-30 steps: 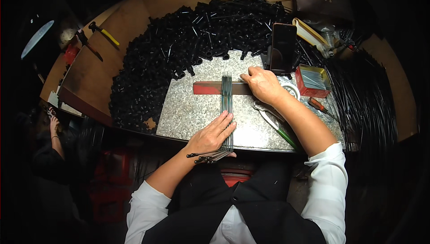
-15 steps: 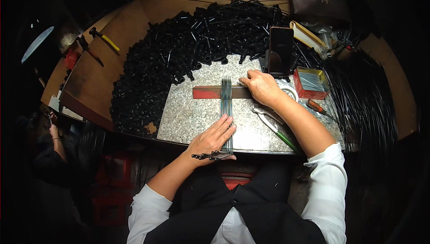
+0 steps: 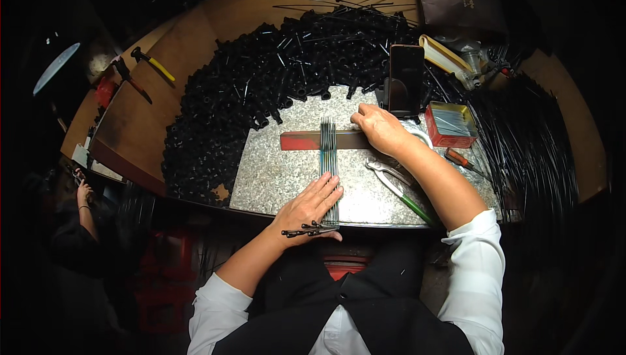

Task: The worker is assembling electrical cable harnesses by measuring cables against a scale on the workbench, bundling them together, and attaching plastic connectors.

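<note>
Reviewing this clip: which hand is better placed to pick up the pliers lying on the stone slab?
Probably the right hand. It rests on the red bar, with the pliers lying just below its wrist. The left hand is pressing the near end of the thin rods and seems occupied.

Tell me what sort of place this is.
Probably a small craft or assembly workshop: a wooden bench piled with small black tubes, a stone slab where both hands line up thin metal rods, and pliers close by.
</note>
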The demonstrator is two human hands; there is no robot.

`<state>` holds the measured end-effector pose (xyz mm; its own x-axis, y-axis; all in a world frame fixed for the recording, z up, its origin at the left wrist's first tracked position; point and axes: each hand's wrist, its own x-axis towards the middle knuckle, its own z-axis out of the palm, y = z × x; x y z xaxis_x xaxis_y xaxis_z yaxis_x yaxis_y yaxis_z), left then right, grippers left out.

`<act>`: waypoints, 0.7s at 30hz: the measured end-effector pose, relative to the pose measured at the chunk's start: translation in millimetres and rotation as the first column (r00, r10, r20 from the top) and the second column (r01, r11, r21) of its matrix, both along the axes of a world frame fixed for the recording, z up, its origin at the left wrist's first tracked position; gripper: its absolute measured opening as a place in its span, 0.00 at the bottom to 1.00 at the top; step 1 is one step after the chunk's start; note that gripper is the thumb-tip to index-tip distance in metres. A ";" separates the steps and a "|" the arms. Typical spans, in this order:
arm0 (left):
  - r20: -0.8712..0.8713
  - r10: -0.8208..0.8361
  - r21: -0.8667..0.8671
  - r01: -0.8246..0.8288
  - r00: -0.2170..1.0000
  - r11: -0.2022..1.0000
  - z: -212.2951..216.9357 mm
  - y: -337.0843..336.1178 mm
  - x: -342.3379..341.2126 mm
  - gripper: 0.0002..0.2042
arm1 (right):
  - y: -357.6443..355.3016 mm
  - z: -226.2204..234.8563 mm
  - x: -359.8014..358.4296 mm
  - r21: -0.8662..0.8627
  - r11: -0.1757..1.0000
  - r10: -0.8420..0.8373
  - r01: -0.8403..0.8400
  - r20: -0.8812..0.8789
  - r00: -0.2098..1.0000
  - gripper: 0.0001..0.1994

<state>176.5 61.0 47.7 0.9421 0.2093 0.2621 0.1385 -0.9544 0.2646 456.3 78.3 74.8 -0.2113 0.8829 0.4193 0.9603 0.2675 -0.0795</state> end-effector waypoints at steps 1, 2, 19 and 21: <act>-0.001 0.001 0.001 -0.001 1.000 1.000 1.1 -0.7 -0.4 0.45 | 0.7 0.8 0.8 0.001 1.000 0.001 -0.001 -0.001 1.000 0.08; -0.003 0.010 0.009 -0.009 1.000 1.000 2.7 -2.0 -1.0 0.45 | 1.2 1.5 1.4 -0.026 0.999 0.023 -0.023 0.003 1.000 0.07; 0.032 0.019 0.003 -0.019 0.999 1.000 6.2 -5.3 0.5 0.43 | -3.5 13.0 -5.1 -0.071 0.997 0.027 -0.023 0.053 0.998 0.15; 0.041 0.022 -0.020 -0.022 0.999 1.000 6.0 -5.3 -0.2 0.43 | -4.9 14.2 -7.3 -0.052 0.998 0.023 -0.021 0.048 0.999 0.22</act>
